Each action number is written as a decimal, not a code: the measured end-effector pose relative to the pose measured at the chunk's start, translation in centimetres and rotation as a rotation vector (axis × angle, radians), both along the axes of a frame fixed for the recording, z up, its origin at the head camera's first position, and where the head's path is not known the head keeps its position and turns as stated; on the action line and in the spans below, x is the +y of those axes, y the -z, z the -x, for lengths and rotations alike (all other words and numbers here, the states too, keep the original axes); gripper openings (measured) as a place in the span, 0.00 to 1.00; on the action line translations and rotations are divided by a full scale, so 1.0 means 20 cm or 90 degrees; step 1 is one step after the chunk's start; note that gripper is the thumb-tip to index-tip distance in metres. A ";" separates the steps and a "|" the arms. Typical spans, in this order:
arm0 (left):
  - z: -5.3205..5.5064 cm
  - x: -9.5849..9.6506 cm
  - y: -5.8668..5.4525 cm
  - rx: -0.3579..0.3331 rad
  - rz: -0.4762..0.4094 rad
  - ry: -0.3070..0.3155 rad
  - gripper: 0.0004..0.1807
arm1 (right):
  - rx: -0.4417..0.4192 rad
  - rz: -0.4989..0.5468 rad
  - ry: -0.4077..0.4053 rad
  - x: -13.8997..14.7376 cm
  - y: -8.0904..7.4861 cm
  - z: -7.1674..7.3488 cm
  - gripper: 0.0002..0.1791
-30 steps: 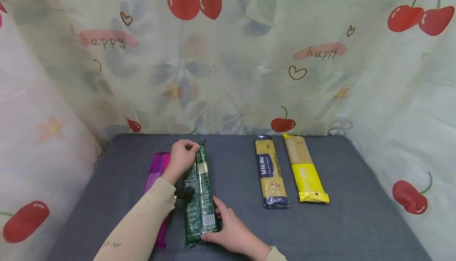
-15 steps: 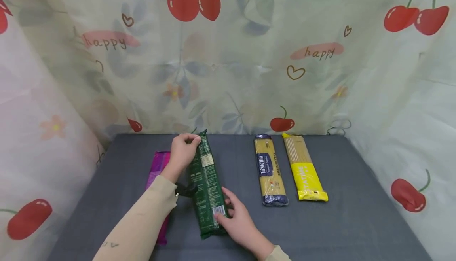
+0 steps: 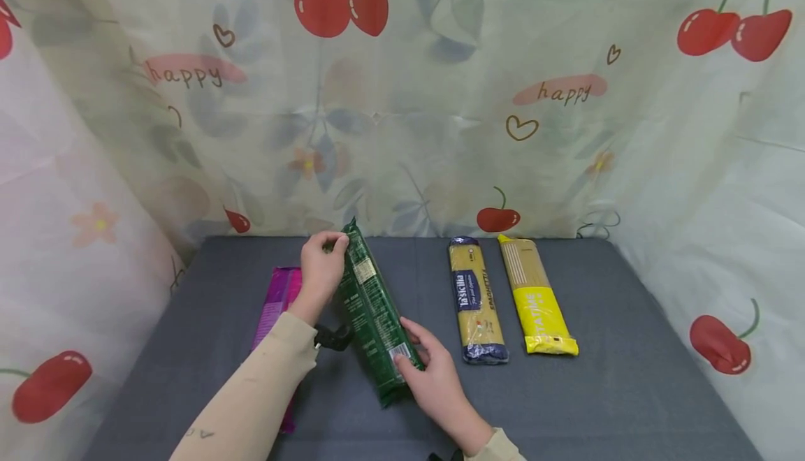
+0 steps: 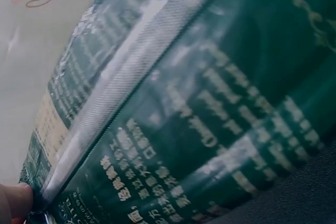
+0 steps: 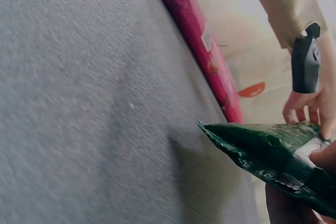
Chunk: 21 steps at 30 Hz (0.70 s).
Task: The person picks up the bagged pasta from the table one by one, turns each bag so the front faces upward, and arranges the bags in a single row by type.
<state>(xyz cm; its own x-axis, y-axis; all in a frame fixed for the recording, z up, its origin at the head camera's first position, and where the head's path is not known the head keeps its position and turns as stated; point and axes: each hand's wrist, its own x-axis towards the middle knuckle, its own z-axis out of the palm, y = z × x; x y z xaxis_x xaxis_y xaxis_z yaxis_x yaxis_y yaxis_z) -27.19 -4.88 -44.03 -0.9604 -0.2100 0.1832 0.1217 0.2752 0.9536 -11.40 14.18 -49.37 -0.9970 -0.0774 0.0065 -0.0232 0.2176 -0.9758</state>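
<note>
A long dark green packet [image 3: 374, 314] with a lengthwise back seam and a barcode slants between both hands. My left hand [image 3: 322, 265] pinches its far end at the upper left corner; thumb and fingertips meet there. Near the other end my right hand [image 3: 434, 377] grips the packet by its right edge, thumb on the printed face beside the barcode. The right wrist view shows the packet's near end [image 5: 257, 150] raised over the cloth, its shadow below. Small print fills the packet's side [image 4: 184, 108] in the left wrist view.
A purple packet [image 3: 277, 304] lies left, partly hidden under the left forearm. To the right lie a spaghetti packet [image 3: 476, 307] with blue ends and a yellow noodle packet [image 3: 542, 307]. Grey cloth [image 3: 604, 391] covers the table; a cherry-print curtain [image 3: 402, 133] surrounds it.
The green packet has come up off the table and turned, its near end swinging right and its far end slightly left. Both hands moved with it, keeping their hold.
</note>
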 end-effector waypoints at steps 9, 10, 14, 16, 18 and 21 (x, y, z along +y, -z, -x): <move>-0.01 0.02 0.03 -0.029 -0.017 -0.079 0.08 | 0.052 -0.047 0.024 -0.01 -0.04 0.01 0.25; -0.01 0.02 0.03 -0.032 -0.026 -0.081 0.09 | 0.060 -0.060 0.027 -0.01 -0.05 0.01 0.25; -0.01 0.02 0.04 -0.023 -0.064 -0.064 0.08 | 0.100 -0.146 0.043 -0.01 -0.07 0.02 0.25; -0.01 0.02 0.04 -0.035 -0.086 -0.048 0.09 | 0.132 -0.205 0.058 0.00 -0.09 0.01 0.25; -0.01 0.02 0.04 -0.064 -0.105 -0.032 0.12 | 0.176 -0.265 0.074 0.00 -0.11 0.01 0.26; -0.02 0.03 0.04 -0.128 -0.143 0.003 0.20 | 0.279 -0.360 0.084 0.01 -0.13 0.01 0.27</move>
